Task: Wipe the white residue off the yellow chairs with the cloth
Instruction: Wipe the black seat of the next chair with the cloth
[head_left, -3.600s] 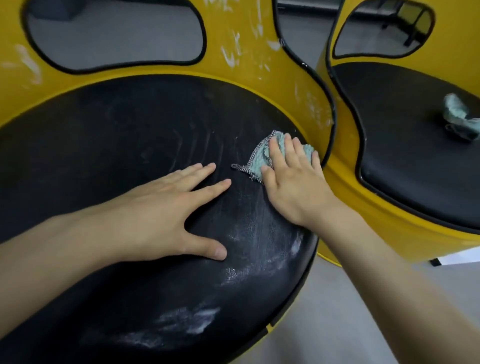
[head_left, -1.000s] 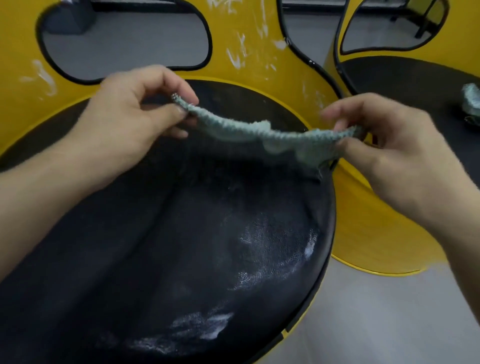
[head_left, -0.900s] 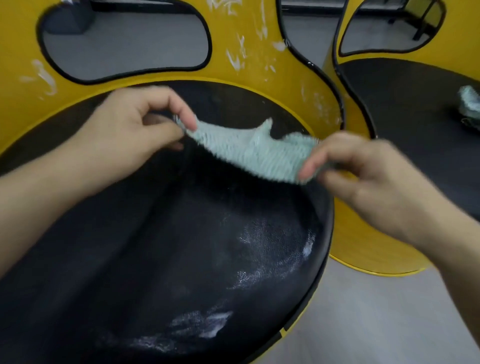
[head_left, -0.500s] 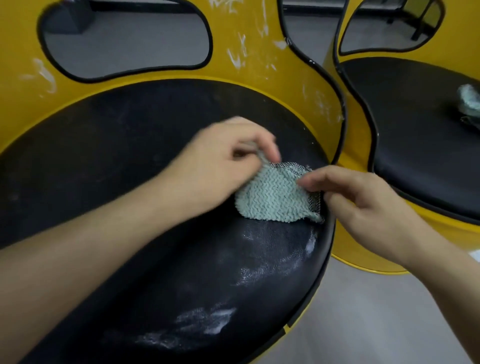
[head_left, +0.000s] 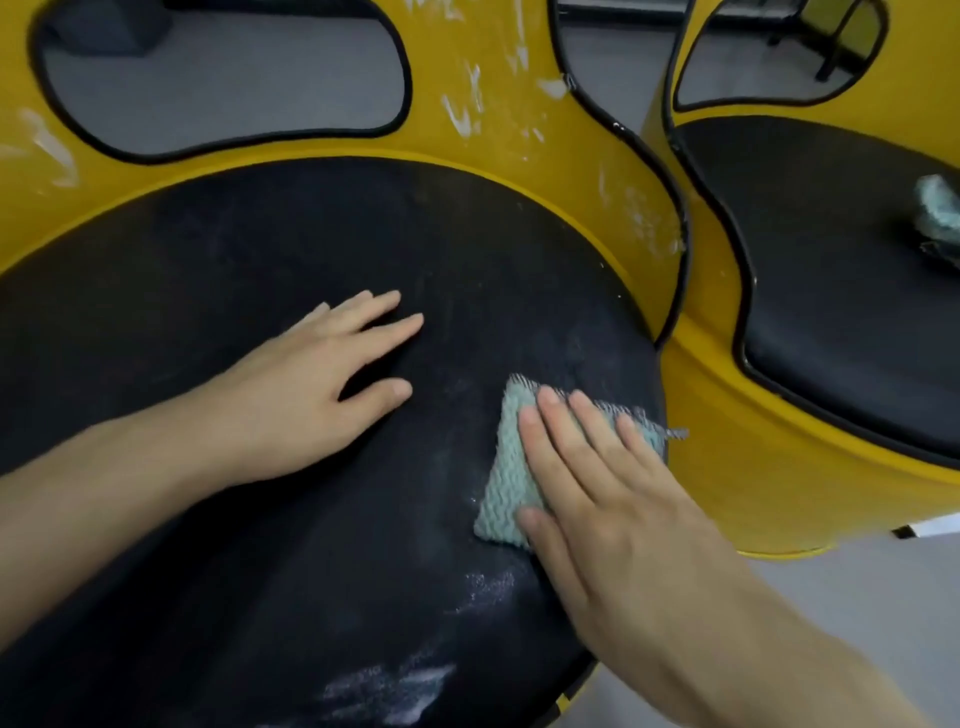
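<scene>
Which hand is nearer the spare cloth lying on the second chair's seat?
Right. The right hand presses flat on the cloth at the near seat's right edge, towards the spare cloth; the left hand rests further left, mid-seat.

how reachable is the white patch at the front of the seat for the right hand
Likely yes: the right hand lies flat on the cloth, and nothing stands between it and the white patch on the same seat.

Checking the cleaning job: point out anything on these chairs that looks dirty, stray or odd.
White residue smears the front of the near black seat and streaks the yellow backrest above it. A second cloth lies crumpled on the other chair's seat. Nothing looks broken.
</scene>
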